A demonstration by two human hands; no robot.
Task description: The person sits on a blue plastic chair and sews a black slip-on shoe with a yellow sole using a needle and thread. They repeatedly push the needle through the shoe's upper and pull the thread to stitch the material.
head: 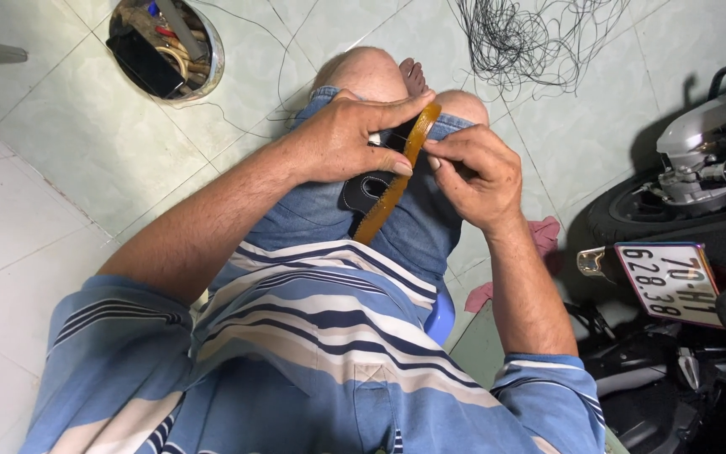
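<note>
Together both hands' fingers (397, 109) pinch brown strap (388, 189).

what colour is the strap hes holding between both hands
The strap is amber-brown and glossy, seen best in the head view, held between the left hand and right hand.

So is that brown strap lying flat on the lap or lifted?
Lifted at its upper end: the left hand and right hand pinch the brown strap above the denim shorts; its lower end rests there.
</note>
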